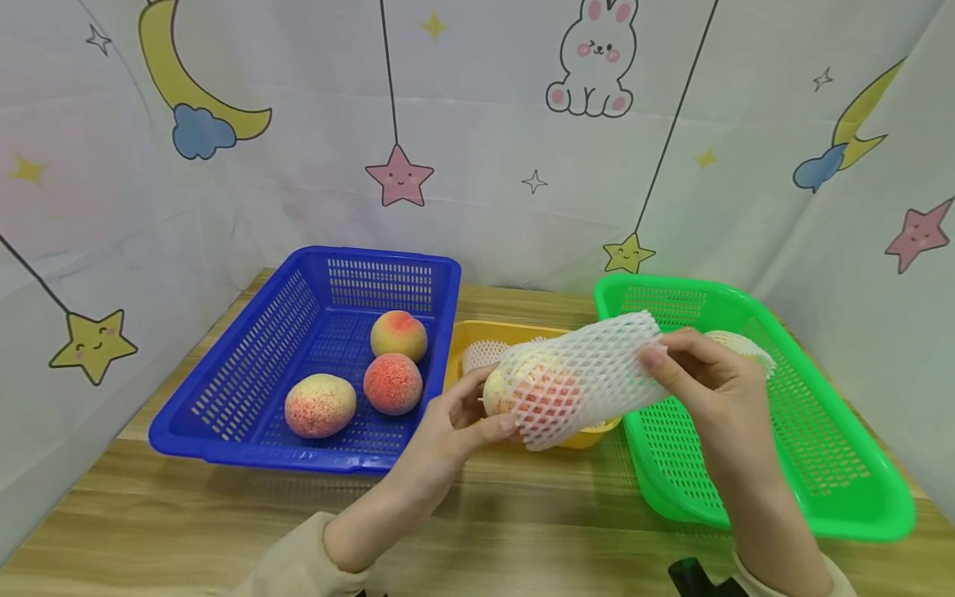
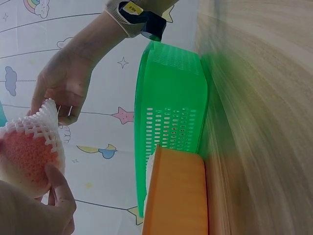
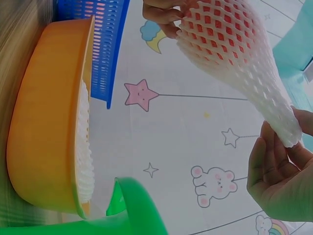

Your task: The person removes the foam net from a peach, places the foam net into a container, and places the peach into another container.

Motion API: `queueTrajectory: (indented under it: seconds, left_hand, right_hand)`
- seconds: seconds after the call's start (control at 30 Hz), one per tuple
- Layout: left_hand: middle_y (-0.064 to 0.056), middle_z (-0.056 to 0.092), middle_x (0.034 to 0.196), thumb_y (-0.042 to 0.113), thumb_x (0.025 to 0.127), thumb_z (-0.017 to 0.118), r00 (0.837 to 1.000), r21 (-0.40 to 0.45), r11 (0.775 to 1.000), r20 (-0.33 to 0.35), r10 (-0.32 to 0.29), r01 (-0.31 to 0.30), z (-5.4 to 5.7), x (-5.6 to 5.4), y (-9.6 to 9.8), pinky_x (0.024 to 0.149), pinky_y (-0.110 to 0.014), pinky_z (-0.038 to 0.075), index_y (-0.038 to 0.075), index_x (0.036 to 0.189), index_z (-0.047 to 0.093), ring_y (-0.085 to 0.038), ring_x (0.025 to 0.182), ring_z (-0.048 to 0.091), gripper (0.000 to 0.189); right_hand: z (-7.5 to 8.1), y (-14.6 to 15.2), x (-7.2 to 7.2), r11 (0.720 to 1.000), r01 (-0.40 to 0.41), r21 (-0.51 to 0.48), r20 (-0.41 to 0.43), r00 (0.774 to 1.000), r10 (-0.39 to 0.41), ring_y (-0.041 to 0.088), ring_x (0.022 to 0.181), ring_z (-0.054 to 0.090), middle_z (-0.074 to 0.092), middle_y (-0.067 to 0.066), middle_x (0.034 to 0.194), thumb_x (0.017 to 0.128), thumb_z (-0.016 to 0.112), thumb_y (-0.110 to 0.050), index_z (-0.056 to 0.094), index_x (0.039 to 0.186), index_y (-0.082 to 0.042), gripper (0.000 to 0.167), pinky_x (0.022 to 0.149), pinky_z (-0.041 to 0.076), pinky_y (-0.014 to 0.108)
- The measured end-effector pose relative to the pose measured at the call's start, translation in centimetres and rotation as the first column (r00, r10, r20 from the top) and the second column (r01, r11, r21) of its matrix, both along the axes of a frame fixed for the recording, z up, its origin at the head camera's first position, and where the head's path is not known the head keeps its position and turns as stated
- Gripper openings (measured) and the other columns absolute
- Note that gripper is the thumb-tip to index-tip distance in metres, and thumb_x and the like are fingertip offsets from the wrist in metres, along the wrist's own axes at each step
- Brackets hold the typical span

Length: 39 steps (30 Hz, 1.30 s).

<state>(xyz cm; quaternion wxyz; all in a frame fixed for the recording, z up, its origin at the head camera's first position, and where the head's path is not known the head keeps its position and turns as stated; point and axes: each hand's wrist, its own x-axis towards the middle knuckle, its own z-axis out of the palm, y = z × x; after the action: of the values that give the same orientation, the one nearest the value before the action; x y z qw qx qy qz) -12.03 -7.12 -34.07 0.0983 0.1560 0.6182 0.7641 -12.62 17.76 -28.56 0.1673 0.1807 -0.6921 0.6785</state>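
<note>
A peach [image 1: 548, 396] sits partly inside a white foam net sleeve [image 1: 615, 365], held up above the yellow basket. My left hand [image 1: 443, 439] grips the bare end of the peach, thumb in front. In the left wrist view the peach [image 2: 30, 159] shows red and pale yellow below the sleeve's edge. My right hand [image 1: 719, 385] pinches the narrow far end of the sleeve between thumb and fingers. The right wrist view shows the net [image 3: 274, 105] stretched over the peach and tapering toward my right hand [image 3: 283, 176].
At left, a blue basket [image 1: 298, 460] holds three bare peaches. The yellow basket [image 1: 507, 332] in the middle contains white foam nets [image 1: 481, 355], partly hidden by my hands. A green basket [image 1: 828, 464] at right has a net-wrapped item [image 1: 746, 348] in it. A patterned curtain [image 1: 492, 99] stands behind.
</note>
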Motion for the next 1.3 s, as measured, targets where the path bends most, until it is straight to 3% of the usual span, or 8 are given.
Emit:
queueTrajectory:
  seconds: [0.77,1.3]
  left_hand:
    - [-0.017,0.054,0.133,0.023,0.084,0.067,1.0,-0.016,1.0,0.018,0.015,-0.015,0.05,-0.04,-0.05,0.096,-0.029,0.045,0.012,0.141,0.044,-0.014,0.113,0.057,0.062]
    - [-0.015,0.054,0.132,0.023,0.084,0.066,0.999,-0.023,0.999,0.027,0.026,-0.025,0.02,-0.03,-0.06,0.097,-0.03,0.044,0.015,0.139,0.046,-0.015,0.114,0.056,0.059]
  right_hand:
    - [0.01,0.15,-0.11,0.997,0.061,-0.053,0.008,0.998,-0.06,0.013,0.075,0.065,0.07,0.002,0.085,0.086,0.062,0.009,0.068,0.091,0.003,0.01,0.067,0.054,0.021]
    - [-0.04,0.53,-0.32,0.994,0.065,-0.09,-0.043,0.997,-0.069,0.012,0.072,0.064,0.07,0.003,0.084,0.085,0.061,0.011,0.069,0.087,0.004,0.011,0.067,0.053,0.02]
